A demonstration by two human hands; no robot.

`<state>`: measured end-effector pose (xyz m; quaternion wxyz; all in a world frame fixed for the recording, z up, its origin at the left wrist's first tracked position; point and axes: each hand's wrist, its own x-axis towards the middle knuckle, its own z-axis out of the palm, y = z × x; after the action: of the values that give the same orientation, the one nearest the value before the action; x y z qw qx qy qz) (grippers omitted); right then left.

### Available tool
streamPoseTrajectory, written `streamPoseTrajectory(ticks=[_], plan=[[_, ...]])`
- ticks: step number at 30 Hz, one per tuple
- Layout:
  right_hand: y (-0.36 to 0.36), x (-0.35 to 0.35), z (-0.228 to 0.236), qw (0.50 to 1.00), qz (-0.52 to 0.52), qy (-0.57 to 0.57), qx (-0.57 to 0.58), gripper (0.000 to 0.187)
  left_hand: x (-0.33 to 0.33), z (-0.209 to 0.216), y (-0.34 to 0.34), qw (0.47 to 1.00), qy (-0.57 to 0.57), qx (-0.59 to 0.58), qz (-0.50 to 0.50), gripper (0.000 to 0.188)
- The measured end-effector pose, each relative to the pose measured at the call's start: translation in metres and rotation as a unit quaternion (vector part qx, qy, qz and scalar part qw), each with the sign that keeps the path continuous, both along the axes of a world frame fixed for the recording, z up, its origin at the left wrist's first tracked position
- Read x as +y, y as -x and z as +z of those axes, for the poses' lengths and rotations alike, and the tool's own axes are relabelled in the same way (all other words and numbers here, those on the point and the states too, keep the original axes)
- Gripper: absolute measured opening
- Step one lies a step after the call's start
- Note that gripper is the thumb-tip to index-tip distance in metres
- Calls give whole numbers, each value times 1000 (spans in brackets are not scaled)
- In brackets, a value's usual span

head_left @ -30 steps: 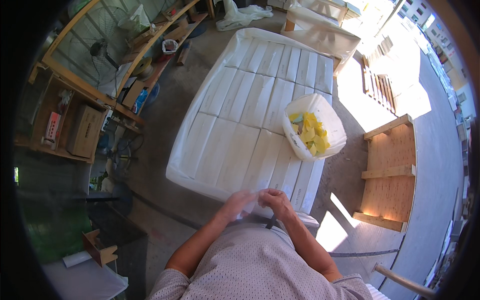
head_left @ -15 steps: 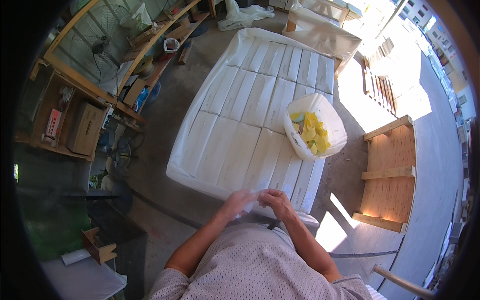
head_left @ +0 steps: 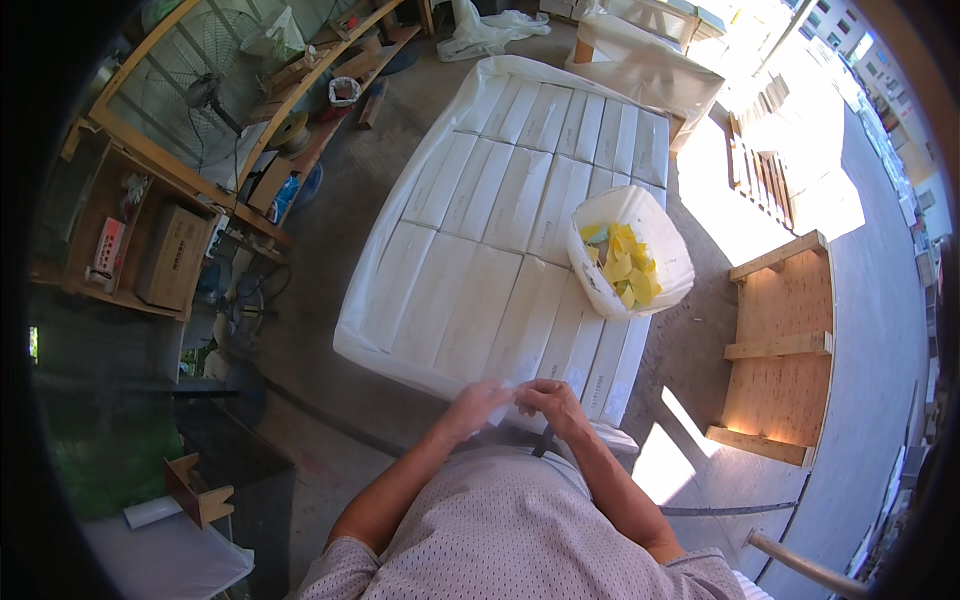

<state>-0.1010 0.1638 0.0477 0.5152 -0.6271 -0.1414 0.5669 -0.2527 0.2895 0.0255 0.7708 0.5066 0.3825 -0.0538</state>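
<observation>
At the near edge of a pallet load of white cartons [head_left: 470, 290], my two hands are close together. My left hand [head_left: 476, 408] is closed, somewhat blurred, with a small thin whitish sheet [head_left: 499, 412] at its fingertips. My right hand [head_left: 553, 402] pinches at the same sheet's upper edge, fingers curled in. Clear plastic film [head_left: 365, 285] wraps the left and far sides of the cartons. On their right side sits a whitish plastic bin [head_left: 672, 262] holding crumpled yellow paper pieces [head_left: 627, 268].
A wooden pallet [head_left: 785, 350] stands at right, near a metal rail [head_left: 800, 562]. Left are a wooden shelf [head_left: 130, 300] with boxes, a large fan [head_left: 203, 92] and a spool [head_left: 290, 132]. Another film-covered stack [head_left: 640, 70] stands beyond the cartons.
My hands stay in nearly the same place, with only slight finger movement at the whitish sheet. The cartons and bin have not moved.
</observation>
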Motion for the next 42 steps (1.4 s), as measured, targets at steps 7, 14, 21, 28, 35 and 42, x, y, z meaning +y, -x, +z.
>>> streamPoseTrajectory(ticks=[7, 14, 21, 28, 35, 42], plan=[[-5, 3, 0, 995, 60, 26, -71, 24, 4, -3, -4, 996, -76, -11, -37, 26], [3, 4, -6, 968, 107, 63, -217, 30, 0, 13, -9, 946, -296, -37, -126, 23], [13, 2, -16, 928, 103, 81, -350, 29, -1, 5, -9, 937, -308, -46, -158, 21], [10, 0, -5, 964, 23, 82, -251, 28, 2, -2, -14, 976, -204, -27, -74, 24], [21, -1, 1, 934, -55, 12, -352, 22, 2, 10, -19, 999, -25, 13, 34, 26], [18, 0, 4, 935, -49, 29, -351, 21, -7, 1, -21, 984, -180, -6, -6, 26]])
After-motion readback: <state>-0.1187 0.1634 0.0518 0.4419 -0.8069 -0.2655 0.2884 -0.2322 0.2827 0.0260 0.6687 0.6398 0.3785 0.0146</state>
